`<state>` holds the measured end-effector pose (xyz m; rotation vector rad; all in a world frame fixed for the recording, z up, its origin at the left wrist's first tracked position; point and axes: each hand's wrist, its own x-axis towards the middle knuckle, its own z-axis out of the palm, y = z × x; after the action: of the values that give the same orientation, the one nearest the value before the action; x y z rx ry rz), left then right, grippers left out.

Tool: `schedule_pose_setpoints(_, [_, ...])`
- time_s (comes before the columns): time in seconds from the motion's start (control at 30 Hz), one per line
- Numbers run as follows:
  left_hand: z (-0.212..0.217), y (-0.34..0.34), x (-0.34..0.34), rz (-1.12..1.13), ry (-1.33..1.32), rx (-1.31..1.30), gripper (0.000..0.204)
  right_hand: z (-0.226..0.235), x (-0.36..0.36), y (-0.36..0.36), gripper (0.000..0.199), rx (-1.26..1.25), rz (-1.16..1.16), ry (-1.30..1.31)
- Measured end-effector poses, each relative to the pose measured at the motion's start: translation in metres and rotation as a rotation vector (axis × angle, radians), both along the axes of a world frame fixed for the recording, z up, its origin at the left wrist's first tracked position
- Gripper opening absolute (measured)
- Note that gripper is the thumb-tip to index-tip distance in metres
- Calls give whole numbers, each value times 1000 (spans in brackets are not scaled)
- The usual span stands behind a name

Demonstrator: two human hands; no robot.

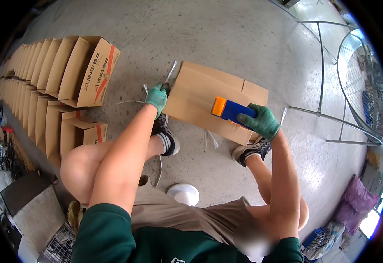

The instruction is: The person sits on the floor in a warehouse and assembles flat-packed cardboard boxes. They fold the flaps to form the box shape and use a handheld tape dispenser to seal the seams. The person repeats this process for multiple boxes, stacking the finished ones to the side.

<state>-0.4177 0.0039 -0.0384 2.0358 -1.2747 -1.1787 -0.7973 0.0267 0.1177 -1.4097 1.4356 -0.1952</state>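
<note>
Matt brown cardboard box (pixel 209 98), glossy plastic tape dispenser (pixel 228 109), speckled concrete floor (pixel 226 39).

Beside the one flattened carton (pixel 213 103) on the floor lie two gloved hands, one blue-and-orange tape dispenser (pixel 231 110) on top of it, two sneakers below it, and two rows of upright boxes (pixel 55 74) left of it, too many to count.

A flattened carton (pixel 213 103) lies on the floor (pixel 226 39) ahead of the seated person, with the left hand (pixel 157 98) on its left edge and the right hand (pixel 261 120) holding a tape dispenser (pixel 228 109) on top of it. Rows of assembled boxes (pixel 55 83) stand to the left. A wire rack (pixel 358 83) stands to the right.
</note>
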Motion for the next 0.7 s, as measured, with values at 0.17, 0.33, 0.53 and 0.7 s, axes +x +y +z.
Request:
schedule_pose_setpoints(0.17, [-12,-5,21,4,-156,-146,37,7,15,-7,47,-20,74,73])
schedule_pose_setpoints(0.33, [27,8,-32,-487,-276,-608,40,9,10,-9,50,-8,82,120])
schedule_pose_setpoints(0.53, [30,10,-30,-303,132,-352,35,37,-48,7,50,26,73,188])
schedule_pose_setpoints(0.7, [33,12,-36,-370,149,-386,48,59,-159,42,40,97,96,562])
